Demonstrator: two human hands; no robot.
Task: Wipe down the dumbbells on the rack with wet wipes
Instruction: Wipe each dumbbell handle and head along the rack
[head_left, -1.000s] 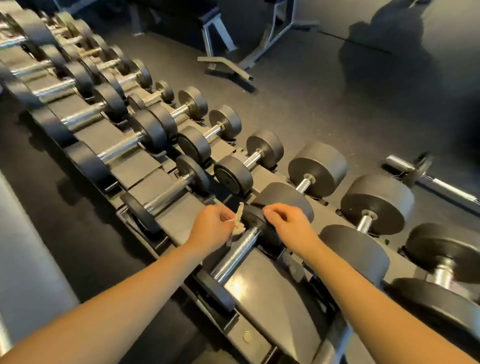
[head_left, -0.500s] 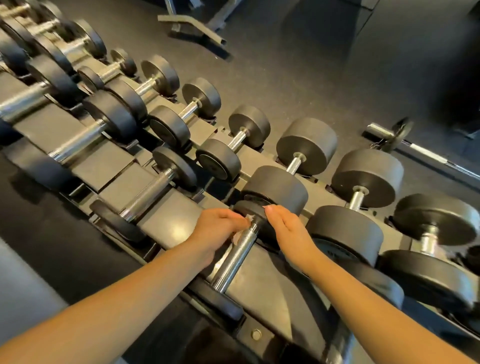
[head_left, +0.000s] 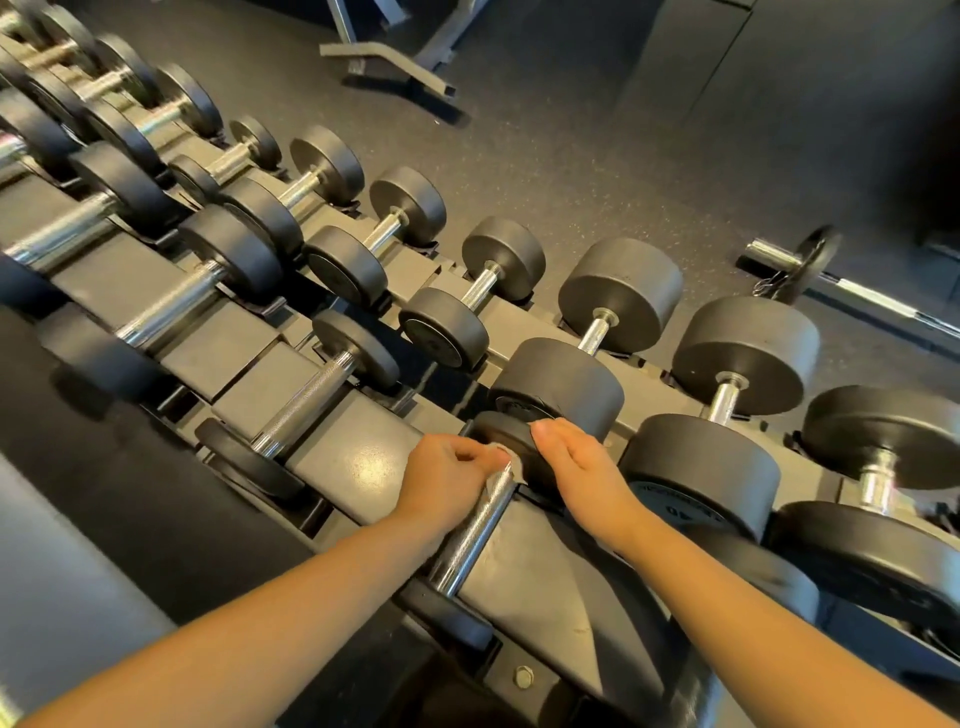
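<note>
A small dumbbell with a chrome handle (head_left: 475, 525) lies on the near tier of the rack (head_left: 358, 457), its far black head under my hands. My left hand (head_left: 447, 480) holds a crumpled white wet wipe (head_left: 511, 465) against the top of the handle, where it meets the far head. My right hand (head_left: 576, 475) rests with straight fingers on that black head (head_left: 501, 428). Most of the wipe is hidden under my left fingers.
More black dumbbells fill both tiers, small ones at left (head_left: 306, 405), large ones at right (head_left: 701, 467). A barbell (head_left: 789, 262) lies on the dark rubber floor at right. A bench frame (head_left: 387, 57) stands at the top.
My left hand has pushed the wipe down onto the handle's top end, where it had stuck up between the hands. The view has shifted slightly; my right hand stays on the head.
</note>
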